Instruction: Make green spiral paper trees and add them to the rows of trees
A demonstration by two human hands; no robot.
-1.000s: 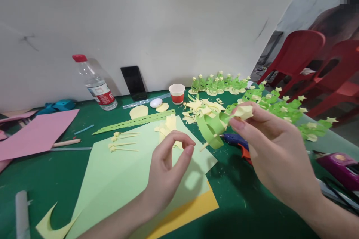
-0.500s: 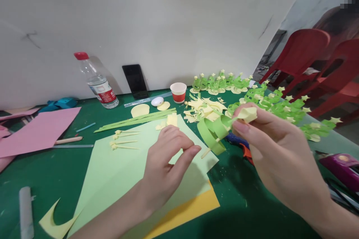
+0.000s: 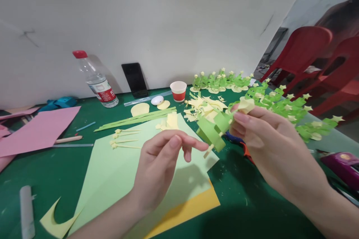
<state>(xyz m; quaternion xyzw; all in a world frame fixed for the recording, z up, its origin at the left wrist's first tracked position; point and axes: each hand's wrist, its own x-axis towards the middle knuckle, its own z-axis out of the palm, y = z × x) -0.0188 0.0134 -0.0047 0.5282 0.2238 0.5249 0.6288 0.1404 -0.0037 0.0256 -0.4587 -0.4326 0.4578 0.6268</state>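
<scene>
Between its thumb and fingers, my right hand [image 3: 269, 138] pinches the top of a small paper tree, near its pale yellow star. This paper tree [image 3: 211, 130] has a green strip winding around a thin pale stick, and it tilts with the stick's lower end toward the left. My left hand [image 3: 165, 164] holds nothing; its index finger reaches to the lower end of the stick, and whether it touches cannot be made out. Below lie a light green sheet [image 3: 112, 183] and, at its left, several pale star-topped sticks [image 3: 126, 142].
Finished paper trees [image 3: 286, 104] stand in rows at the right, beside yellow scraps [image 3: 204, 106]. Scissors [image 3: 238, 142] lie under my right hand. A paper cup [image 3: 178, 91], phone [image 3: 135, 80], water bottle [image 3: 98, 86] and green strips [image 3: 137, 119] are at the back; a purple glue gun or cutter-like tool [image 3: 342, 166] lies right.
My left hand has turned, and its fingers have gone from curled to stretched toward the stick's lower end. My right hand still holds the paper tree, with the green strip turned slightly.
</scene>
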